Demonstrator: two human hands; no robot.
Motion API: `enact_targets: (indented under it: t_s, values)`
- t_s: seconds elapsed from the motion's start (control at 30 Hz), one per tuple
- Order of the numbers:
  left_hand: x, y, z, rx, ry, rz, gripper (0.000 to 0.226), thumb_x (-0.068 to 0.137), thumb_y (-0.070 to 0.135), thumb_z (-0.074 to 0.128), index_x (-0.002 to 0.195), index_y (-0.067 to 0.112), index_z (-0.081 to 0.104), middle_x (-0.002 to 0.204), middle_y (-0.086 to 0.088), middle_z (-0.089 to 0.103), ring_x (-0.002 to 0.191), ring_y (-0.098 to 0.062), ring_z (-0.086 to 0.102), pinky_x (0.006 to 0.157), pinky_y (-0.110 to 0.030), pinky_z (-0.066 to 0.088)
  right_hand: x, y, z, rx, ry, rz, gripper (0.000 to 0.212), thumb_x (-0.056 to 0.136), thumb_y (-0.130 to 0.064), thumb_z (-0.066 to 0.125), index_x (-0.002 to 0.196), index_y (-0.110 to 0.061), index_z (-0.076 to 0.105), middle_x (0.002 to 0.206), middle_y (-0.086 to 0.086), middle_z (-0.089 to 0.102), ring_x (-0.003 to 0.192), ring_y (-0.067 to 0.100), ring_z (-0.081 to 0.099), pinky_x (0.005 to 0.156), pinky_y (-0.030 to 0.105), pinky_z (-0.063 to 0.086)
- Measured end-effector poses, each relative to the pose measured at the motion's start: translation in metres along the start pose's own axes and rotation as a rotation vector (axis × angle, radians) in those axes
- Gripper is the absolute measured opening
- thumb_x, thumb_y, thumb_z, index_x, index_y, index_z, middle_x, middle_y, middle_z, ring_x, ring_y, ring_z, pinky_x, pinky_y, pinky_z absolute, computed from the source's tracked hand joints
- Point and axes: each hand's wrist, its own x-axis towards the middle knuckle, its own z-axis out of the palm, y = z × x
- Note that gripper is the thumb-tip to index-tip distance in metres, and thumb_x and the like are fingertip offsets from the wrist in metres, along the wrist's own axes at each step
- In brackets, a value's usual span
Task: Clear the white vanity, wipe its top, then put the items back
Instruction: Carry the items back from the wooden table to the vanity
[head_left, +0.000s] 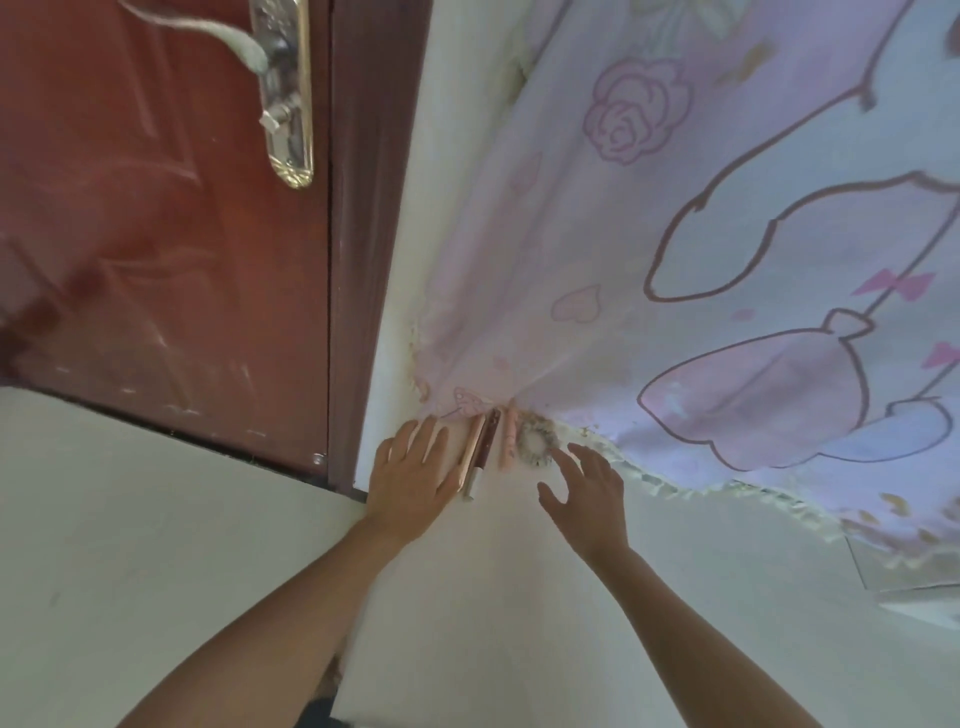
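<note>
My left hand (410, 467) lies flat, fingers straight, on the white vanity top (493, 597), its edge against three slender cosmetic tubes (483, 454). My right hand (584, 486), fingers spread, holds nothing, just beside a scrunchie (535, 441). A pink printed cloth (727, 234) hangs directly behind; a red-brown door (156, 234) stands left.

A red-brown door (156, 234) fills the upper left, with a metal handle (283, 93) on a long plate, and a dark brown frame (369, 234) runs down its right edge. Beside the frame is a strip of white wall (415, 260), then a pink and lilac cloth (727, 234) printed with a rose (636, 111), hearts and bows. Pale floor (130, 493) lies below the door in soft, even light.
</note>
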Motion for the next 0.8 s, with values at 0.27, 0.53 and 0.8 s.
enact_targets:
  t_s: [0.27, 0.53, 0.8]
  values:
    - [-0.072, 0.028, -0.052, 0.233, -0.029, -0.252, 0.076, 0.094, 0.049, 0.002, 0.111, 0.007, 0.064, 0.115, -0.014, 0.064, 0.102, -0.033, 0.063, 0.074, -0.041, 0.053, -0.024, 0.018, -0.031, -0.113, -0.063, -0.293, 0.051, 0.074, -0.052, 0.035, 0.100, -0.024, 0.070, 0.103, 0.004, 0.070, 0.098, 0.031, 0.066, 0.073, 0.049, 0.053]
    - [-0.168, 0.078, -0.138, 0.351, 0.208, -0.424, 0.062, 0.081, 0.047, 0.035, 0.121, 0.005, 0.057, 0.124, -0.015, 0.059, 0.113, -0.036, 0.055, 0.086, -0.051, 0.047, -0.061, -0.006, -0.098, -0.030, 0.165, -0.591, 0.049, 0.072, -0.048, 0.036, 0.093, -0.020, 0.071, 0.096, 0.005, 0.070, 0.092, 0.028, 0.068, 0.072, 0.049, 0.053]
    - [-0.276, 0.077, -0.233, 0.357, 0.460, -0.660, 0.085, 0.078, 0.062, 0.007, 0.141, 0.011, 0.032, 0.148, -0.011, 0.030, 0.137, -0.034, 0.022, 0.108, -0.050, 0.024, -0.114, -0.106, -0.172, 0.260, 0.241, -0.905, 0.053, 0.076, -0.041, 0.046, 0.117, -0.011, 0.061, 0.121, 0.012, 0.060, 0.116, 0.038, 0.052, 0.095, 0.053, 0.037]
